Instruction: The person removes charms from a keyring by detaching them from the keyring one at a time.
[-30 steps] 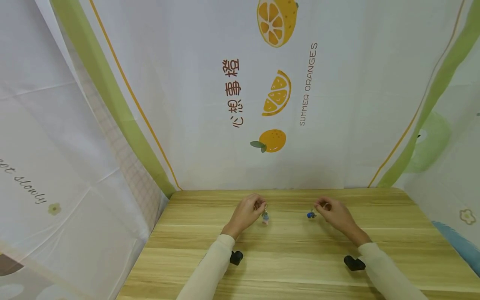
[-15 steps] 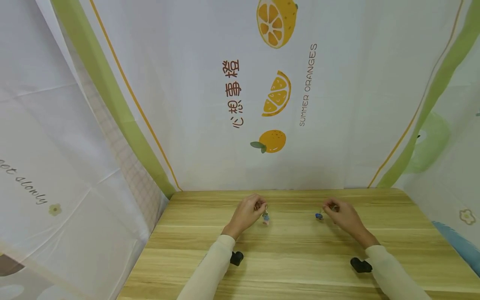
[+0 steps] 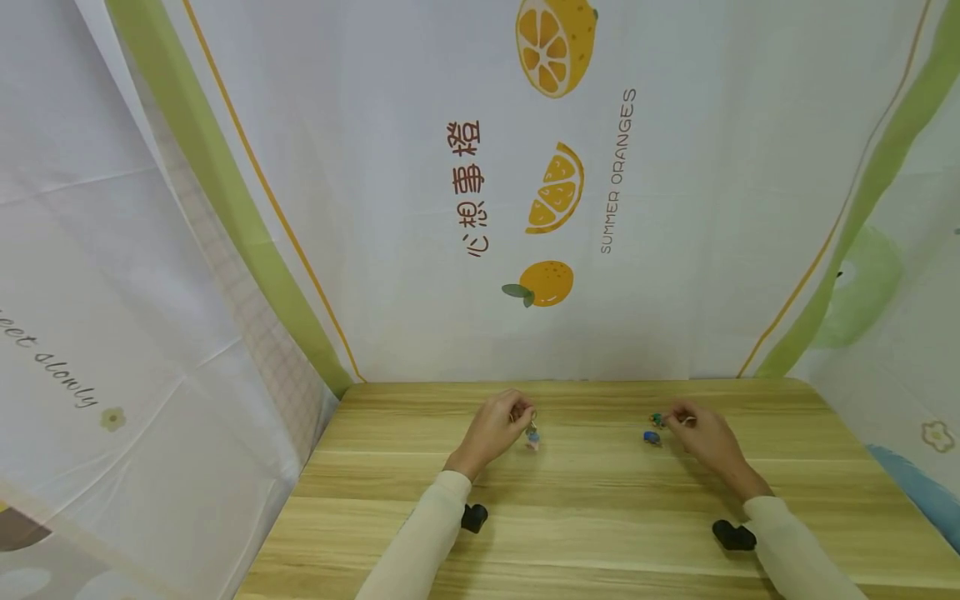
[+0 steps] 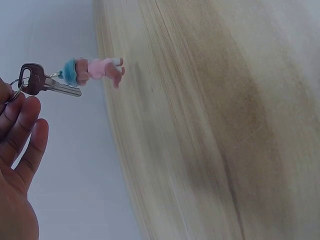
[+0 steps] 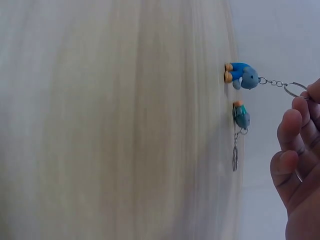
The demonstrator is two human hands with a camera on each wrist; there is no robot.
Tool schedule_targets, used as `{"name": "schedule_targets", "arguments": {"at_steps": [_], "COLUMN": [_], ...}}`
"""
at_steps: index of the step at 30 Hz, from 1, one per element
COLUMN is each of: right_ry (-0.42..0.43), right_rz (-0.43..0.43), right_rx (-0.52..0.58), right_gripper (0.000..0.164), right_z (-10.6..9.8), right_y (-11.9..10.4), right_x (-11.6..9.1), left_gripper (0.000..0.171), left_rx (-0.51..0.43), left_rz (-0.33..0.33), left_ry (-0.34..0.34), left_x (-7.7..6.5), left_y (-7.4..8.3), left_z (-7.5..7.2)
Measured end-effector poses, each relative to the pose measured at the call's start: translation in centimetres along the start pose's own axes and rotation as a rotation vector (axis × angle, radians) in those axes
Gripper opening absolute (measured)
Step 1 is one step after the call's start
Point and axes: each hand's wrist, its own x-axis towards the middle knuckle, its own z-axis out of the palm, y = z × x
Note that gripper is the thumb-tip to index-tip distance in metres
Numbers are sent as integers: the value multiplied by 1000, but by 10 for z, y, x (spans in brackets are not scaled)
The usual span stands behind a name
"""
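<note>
Key (image 4: 38, 83) and pink doll (image 4: 99, 69) hang from one ring (image 4: 20, 92), well to the left of the green figure (image 5: 241, 115), which lies on the table (image 3: 570, 508). The left hand (image 3: 495, 427) pinches that ring at the fingertips, its remaining fingers loosely bent. To the right of the green figure, the right hand (image 3: 705, 435) pinches another, the split ring (image 5: 295, 90), also at the fingertips; from its chain hangs the blue figure (image 5: 243, 71), just beside the green figure on the person's side (whether its feet touch down, I cannot tell).
</note>
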Motion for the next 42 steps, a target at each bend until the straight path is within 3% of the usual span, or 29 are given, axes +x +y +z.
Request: {"name": "schedule_targets", "arguments": {"at_steps": [18, 30, 42], "right_ry": [7, 9, -39], "right_rz": [63, 96, 162], "right_rx": [-23, -171, -201], "right_gripper": [29, 27, 30], "right_z": [-12, -18, -26], "right_y": [15, 27, 34], "right_x": [-4, -6, -8], "left_gripper": [11, 12, 11], "left_rx": [-15, -1, -2], "left_rz": [-12, -11, 3], "left_ry": [-6, -2, 4], "left_x": [0, -1, -1], "left_y": [1, -1, 0], "left_z": [-2, -2, -3]}}
